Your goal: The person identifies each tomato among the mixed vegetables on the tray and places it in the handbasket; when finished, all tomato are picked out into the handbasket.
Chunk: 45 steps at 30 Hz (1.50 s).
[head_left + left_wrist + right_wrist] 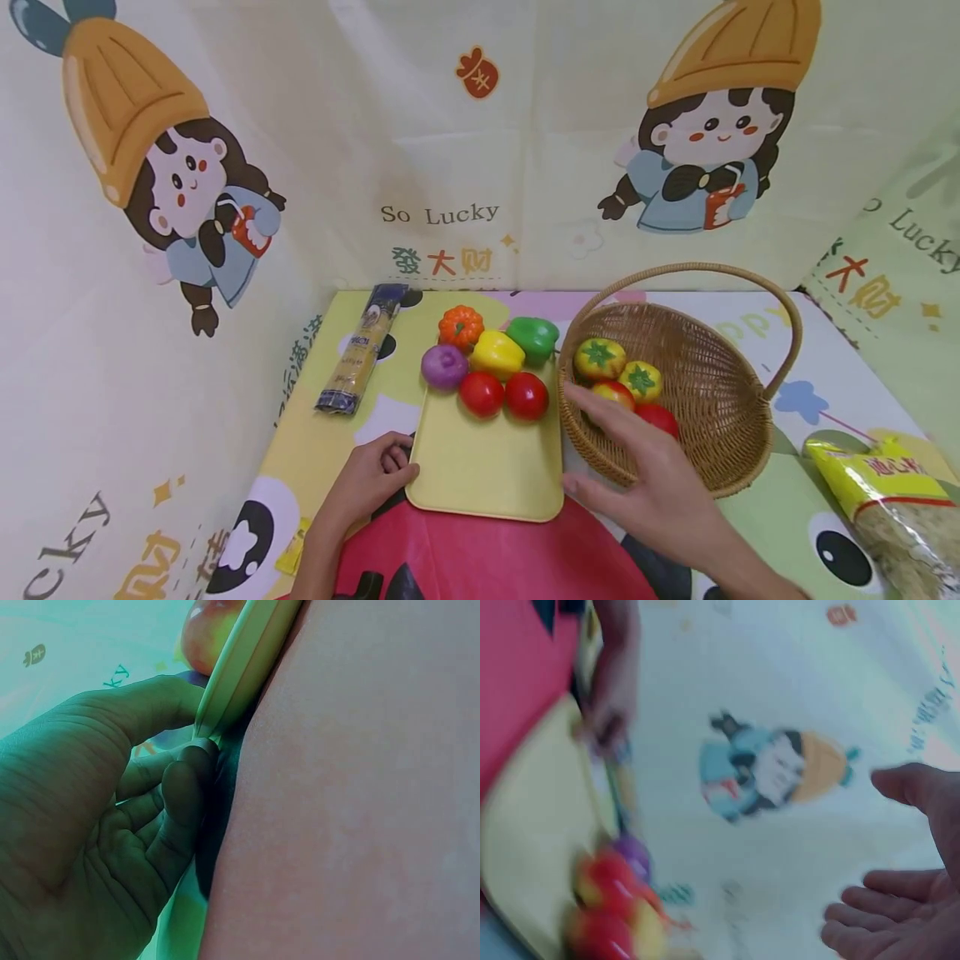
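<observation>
A pale yellow tray (487, 475) lies flat, with my left hand (371, 479) pinching its left rim; the left wrist view shows the thumb and curled fingers (180, 787) at the edge. Toward the tray's far end sit an orange pumpkin (461, 327), a yellow bell pepper (497, 354), a green bell pepper (533, 339), a purple onion (444, 367) and two red round fruits (482, 395). Over the gap between tray and wicker basket (720, 400), my right hand (660, 483) hovers with fingers extended, holding nothing. Several yellow and red fruits (600, 358) rest inside the basket, partly hidden by that hand.
A pack of dry noodles (360, 354) lies left of the tray. At the right edge is a clear bag with a yellow label (892, 508). A small yellow packet (292, 550) shows beside the left forearm. Printed cloth walls (525, 150) stand around the table.
</observation>
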{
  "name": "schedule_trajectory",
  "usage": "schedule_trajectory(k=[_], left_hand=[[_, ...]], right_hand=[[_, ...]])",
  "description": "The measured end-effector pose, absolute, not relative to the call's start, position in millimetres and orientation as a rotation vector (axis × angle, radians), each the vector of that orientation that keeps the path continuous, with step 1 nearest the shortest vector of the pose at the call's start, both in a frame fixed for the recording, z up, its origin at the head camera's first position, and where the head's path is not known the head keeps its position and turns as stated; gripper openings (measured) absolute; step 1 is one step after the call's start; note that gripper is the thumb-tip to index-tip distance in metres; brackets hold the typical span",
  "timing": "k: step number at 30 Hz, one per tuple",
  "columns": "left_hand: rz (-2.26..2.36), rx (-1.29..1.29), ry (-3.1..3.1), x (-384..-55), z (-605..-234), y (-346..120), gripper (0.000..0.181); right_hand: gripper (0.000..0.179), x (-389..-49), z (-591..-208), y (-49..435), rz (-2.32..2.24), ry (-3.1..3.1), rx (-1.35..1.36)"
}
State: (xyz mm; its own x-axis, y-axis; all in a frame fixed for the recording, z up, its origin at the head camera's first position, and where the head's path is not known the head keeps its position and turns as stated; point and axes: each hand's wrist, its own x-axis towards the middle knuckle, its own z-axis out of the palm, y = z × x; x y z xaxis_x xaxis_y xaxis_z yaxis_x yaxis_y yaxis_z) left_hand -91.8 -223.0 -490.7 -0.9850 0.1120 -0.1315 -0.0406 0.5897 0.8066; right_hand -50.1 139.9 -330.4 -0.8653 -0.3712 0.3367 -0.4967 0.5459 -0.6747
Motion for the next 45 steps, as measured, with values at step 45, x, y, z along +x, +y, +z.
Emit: schedule_trajectory(k=[45], left_hand=[[1.32, 0.053, 2.673, -93, -488, -220, 0.028]], right_hand=[[0.098, -120, -476, 49, 1.407, -2.561, 0.124]])
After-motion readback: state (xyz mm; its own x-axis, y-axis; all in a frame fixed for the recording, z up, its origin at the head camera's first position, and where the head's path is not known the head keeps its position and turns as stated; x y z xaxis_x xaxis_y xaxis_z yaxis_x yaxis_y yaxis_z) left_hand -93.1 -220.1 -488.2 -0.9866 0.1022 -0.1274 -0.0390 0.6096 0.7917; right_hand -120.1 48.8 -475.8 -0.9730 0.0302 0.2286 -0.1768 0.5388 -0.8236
